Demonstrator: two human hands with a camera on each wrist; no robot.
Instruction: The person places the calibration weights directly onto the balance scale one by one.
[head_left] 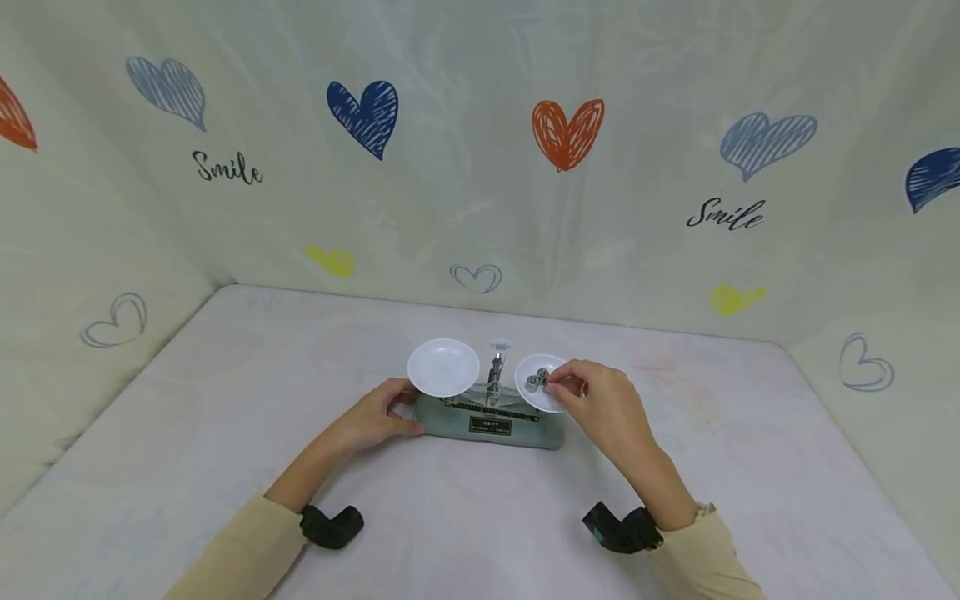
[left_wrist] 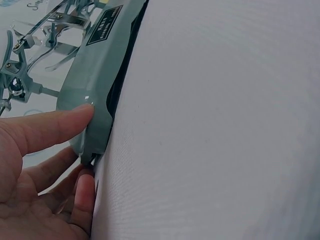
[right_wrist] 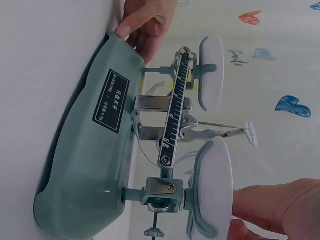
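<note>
A green balance scale (head_left: 442, 421) stands on the table with a white pan on each side. My left hand (head_left: 378, 414) grips the left end of its base; in the left wrist view the thumb (left_wrist: 65, 125) lies on the base's front and the fingers curl behind its end. Over the right pan (head_left: 542, 406), my right hand (head_left: 603, 400) pinches a small metal weight (head_left: 543, 375) between thumb and fingertips. Beside it in that pan sit other small metal weights (head_left: 532, 383). The left pan (head_left: 443, 367) holds nothing and sits at the scale's far left.
The scale's graduated beam (right_wrist: 176, 107) and upright pointer (head_left: 496, 367) rise between the pans. A pale cloth covers the table (head_left: 450, 517). Behind it hangs a light curtain (head_left: 465, 192) printed with hearts and "Smile". Black wrist cameras (head_left: 332, 528) are strapped on both forearms.
</note>
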